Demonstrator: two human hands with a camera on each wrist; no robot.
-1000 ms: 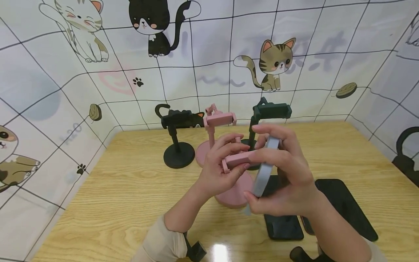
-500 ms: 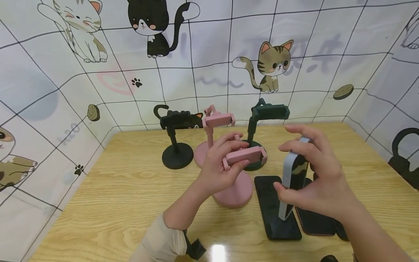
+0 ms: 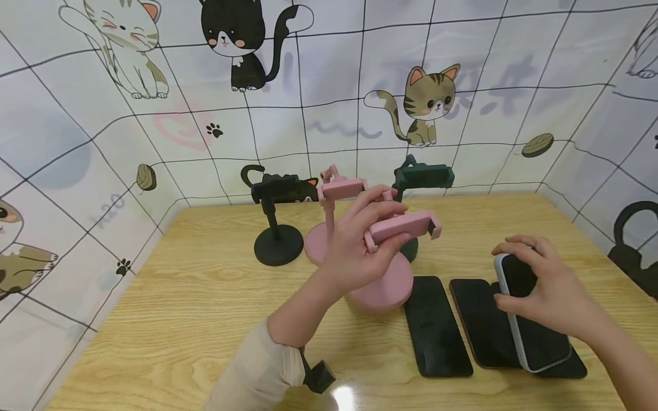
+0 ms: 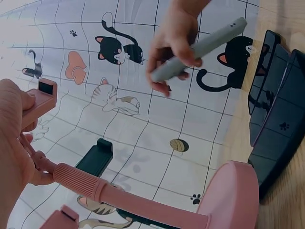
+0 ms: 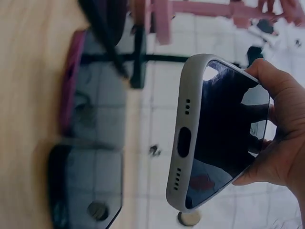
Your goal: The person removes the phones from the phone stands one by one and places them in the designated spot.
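My left hand [image 3: 360, 245] grips a pink phone stand [image 3: 403, 228] at its clamp, thumb across the front. The stand's round base [image 3: 382, 288] is low over the table; I cannot tell whether it touches. In the left wrist view its ribbed post [image 4: 78, 181] runs from the hand to the base. At the right, my right hand [image 3: 562, 294] holds a smartphone [image 3: 542, 337] in a pale grey case by its edges, tilted above other phones. The right wrist view shows that phone's port end [image 5: 183, 140] facing the camera, with fingers behind its far end.
Behind stand a black phone stand [image 3: 277, 245], another pink stand [image 3: 341, 188] and a dark green stand [image 3: 424, 176]. A black phone [image 3: 437, 331] and a red-edged phone [image 3: 483, 325] lie side by side. One more dark phone [image 3: 573, 365] shows partly beneath the held one.
The right hand has carried the grey-cased phone away from the pink clamp, rightward and down over the other phones. The left hand has shifted the pink stand slightly right and up.
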